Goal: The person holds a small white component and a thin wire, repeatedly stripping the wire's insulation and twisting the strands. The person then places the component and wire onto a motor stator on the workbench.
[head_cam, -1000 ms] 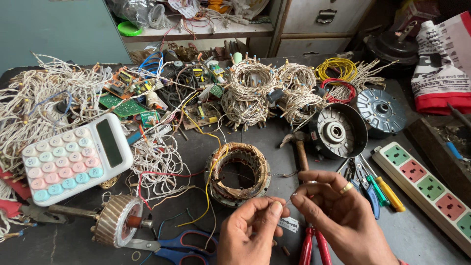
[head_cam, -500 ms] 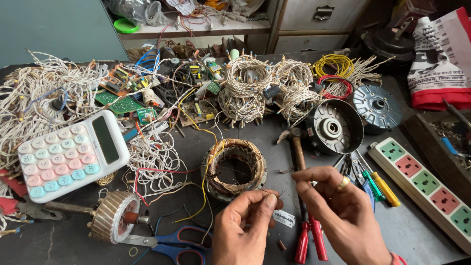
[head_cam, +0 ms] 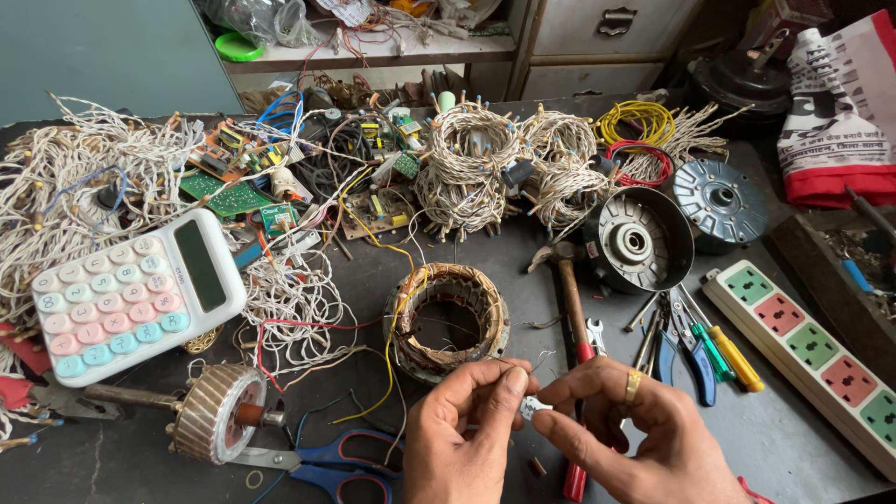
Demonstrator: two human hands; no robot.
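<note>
Across the dark table (head_cam: 803,439), from left to right, a tangle of white twisted wire (head_cam: 84,177) is seen, then a pastel-keyed calculator (head_cam: 131,294), a wound rotor on its shaft (head_cam: 210,425) and blue-handled scissors (head_cam: 327,462) near the front edge. Behind these, green circuit boards (head_cam: 229,191) are heaped among loose leads, and a copper-wound stator ring (head_cam: 448,320) lies at the middle. Since a second ago the hands have been drawn slightly closer together and the view has shifted a little; the small white component (head_cam: 529,407) has been kept pinched between them, so the fiddling with it is judged to be continuing rather than finished. The left hand (head_cam: 467,439) is closed, thumb and forefinger pressed on the component's left side; the right hand (head_cam: 635,439), with a gold ring, is closed on its right side. It is held just above the table's front edge, in front of the stator ring. Further right, a hammer (head_cam: 565,289), pliers and screwdrivers (head_cam: 695,341), a round motor housing (head_cam: 639,241) and a white power strip (head_cam: 812,359) are laid out. Containers are few: a shelf (head_cam: 373,51) at the back is stuffed with bags and wires, and a closed drawer (head_cam: 611,23) shows nothing of its contents.
</note>
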